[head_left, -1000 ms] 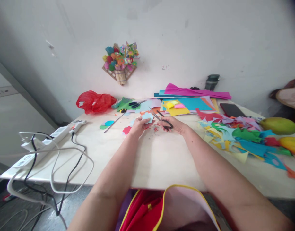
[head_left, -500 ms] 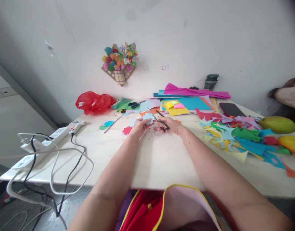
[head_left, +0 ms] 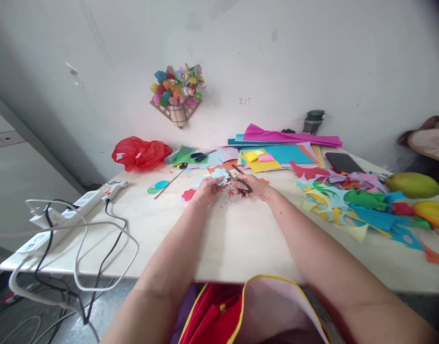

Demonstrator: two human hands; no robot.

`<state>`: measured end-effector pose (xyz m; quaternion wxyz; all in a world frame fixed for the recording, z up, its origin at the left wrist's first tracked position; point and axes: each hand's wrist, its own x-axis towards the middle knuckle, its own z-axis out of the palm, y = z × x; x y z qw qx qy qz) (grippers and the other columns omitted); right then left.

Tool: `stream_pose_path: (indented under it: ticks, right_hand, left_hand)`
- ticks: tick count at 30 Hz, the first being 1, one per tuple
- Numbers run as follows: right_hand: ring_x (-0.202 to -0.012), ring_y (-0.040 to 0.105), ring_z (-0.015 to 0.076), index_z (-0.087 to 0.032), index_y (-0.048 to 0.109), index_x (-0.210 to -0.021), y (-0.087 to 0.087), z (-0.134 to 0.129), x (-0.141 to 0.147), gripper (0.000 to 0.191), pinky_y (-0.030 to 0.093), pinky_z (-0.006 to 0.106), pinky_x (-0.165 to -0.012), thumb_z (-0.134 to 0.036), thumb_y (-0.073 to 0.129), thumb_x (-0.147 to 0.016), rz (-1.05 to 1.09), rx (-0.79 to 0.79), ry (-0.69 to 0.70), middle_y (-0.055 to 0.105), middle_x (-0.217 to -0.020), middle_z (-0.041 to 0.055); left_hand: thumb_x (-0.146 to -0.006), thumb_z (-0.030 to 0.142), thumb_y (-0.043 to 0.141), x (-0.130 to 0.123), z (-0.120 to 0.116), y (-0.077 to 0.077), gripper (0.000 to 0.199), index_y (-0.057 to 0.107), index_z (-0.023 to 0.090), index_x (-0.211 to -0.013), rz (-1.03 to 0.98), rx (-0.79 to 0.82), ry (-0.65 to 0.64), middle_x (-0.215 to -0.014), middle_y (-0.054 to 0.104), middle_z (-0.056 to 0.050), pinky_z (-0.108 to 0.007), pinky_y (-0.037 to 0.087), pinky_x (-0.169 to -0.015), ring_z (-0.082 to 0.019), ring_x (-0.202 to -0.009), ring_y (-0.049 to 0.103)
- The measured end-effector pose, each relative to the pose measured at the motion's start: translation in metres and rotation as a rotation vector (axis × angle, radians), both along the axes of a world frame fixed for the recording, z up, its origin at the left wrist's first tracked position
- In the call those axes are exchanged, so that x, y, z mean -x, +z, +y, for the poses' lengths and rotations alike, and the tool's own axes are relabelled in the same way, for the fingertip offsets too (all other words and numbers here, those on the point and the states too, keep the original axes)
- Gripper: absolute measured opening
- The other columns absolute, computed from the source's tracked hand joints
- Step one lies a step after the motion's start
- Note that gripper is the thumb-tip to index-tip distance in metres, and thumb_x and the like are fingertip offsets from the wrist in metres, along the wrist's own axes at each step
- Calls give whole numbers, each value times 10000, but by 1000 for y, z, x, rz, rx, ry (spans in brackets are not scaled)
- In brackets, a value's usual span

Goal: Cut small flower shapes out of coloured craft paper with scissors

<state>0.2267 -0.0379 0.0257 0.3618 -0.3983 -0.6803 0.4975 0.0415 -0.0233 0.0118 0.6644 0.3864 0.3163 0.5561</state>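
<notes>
A pale blue paper flower (head_left: 219,176) with scalloped edges was pinched in the left hand (head_left: 207,188), raised just above the bench (head_left: 226,234). Black-handled scissors (head_left: 240,181) sat gripped in the right hand (head_left: 257,187), blades angled towards the flower's edge.

Bare surface (head_left: 240,239) between forearms and toward near edge: open passage. Left side: power strip (head_left: 61,217) and looped cables (head_left: 97,239) obstruct near edge. Right side: heap of paper scraps (head_left: 355,205) and two mangoes (head_left: 414,185) block reach. Far side beyond hands: stacked coloured sheets (head_left: 276,153), phone (head_left: 343,163), spare scissors (head_left: 201,155), red bag (head_left: 140,153) crowd wall. Small paper cut-outs (head_left: 162,184) lie just left of left hand (head_left: 207,190).
</notes>
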Motion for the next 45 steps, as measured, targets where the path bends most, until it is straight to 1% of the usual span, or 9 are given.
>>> stream_pose_path:
  ticks: [8,11,14,19,26,30,34,38,45]
  right_hand:
    - [-430,539,77,-168,602,-733,-5,5,3,263,315,166,-342,-384,741,-796,10,11,-24,633,-592,-9]
    - [-429,533,72,-166,609,-746,-4,3,5,255,315,165,-348,-375,745,-797,4,11,-36,625,-591,-12]
    - [-431,527,69,-167,610,-760,-5,3,4,252,318,164,-356,-374,748,-799,4,11,-38,619,-591,-17]
    - [-439,532,64,-175,617,-778,-11,9,2,243,315,156,-357,-380,745,-805,-9,10,-25,635,-609,-16]
    - [-423,525,66,-180,613,-739,-11,10,1,232,300,157,-333,-363,739,-803,-26,9,-25,634,-591,-14]
    - [-418,525,70,-174,628,-752,-9,8,2,222,304,161,-325,-361,739,-800,-20,9,-28,630,-584,-13]
    - [-417,524,70,-175,628,-754,-9,8,2,224,312,163,-328,-367,730,-809,-24,18,-31,634,-584,-12]
    - [-416,530,73,-176,623,-750,-10,8,3,229,316,167,-329,-371,725,-814,-10,26,-34,633,-583,-11]
    - [-414,543,83,-187,586,-711,-9,7,4,290,317,178,-322,-415,731,-815,8,27,-38,633,-568,-8]
  left_hand:
    - [-739,103,771,-1,1,0,125,726,90,-854,30,25,-37,-815,744,-77,-242,594,-660,-143,-664,694]
    - [-722,108,792,-1,2,-1,136,720,92,-837,34,23,-38,-808,742,-75,-249,596,-667,-141,-659,688]
    - [-677,96,816,-2,4,-2,170,704,101,-804,41,17,-2,-773,731,-56,-262,595,-682,-136,-653,677]
    - [-608,99,851,-3,5,-3,241,669,122,-763,88,-32,43,-717,692,-11,-268,584,-699,-115,-620,648]
    - [-668,214,846,-1,4,-2,254,658,122,-812,123,-84,3,-747,683,-27,-312,594,-745,-121,-649,642]
    - [-658,221,857,-1,3,-1,268,659,122,-809,133,-107,-2,-757,689,-27,-328,595,-793,-122,-667,648]
    - [-644,258,868,-2,2,0,282,665,127,-789,151,-115,-2,-723,687,-26,-324,597,-766,-134,-657,653]
    - [-602,286,890,-3,2,1,310,674,124,-754,160,-109,14,-691,684,-27,-305,590,-724,-134,-638,645]
    - [-466,365,948,-1,4,-2,428,666,121,-676,142,-156,24,-620,654,-6,-238,541,-624,-100,-563,599]
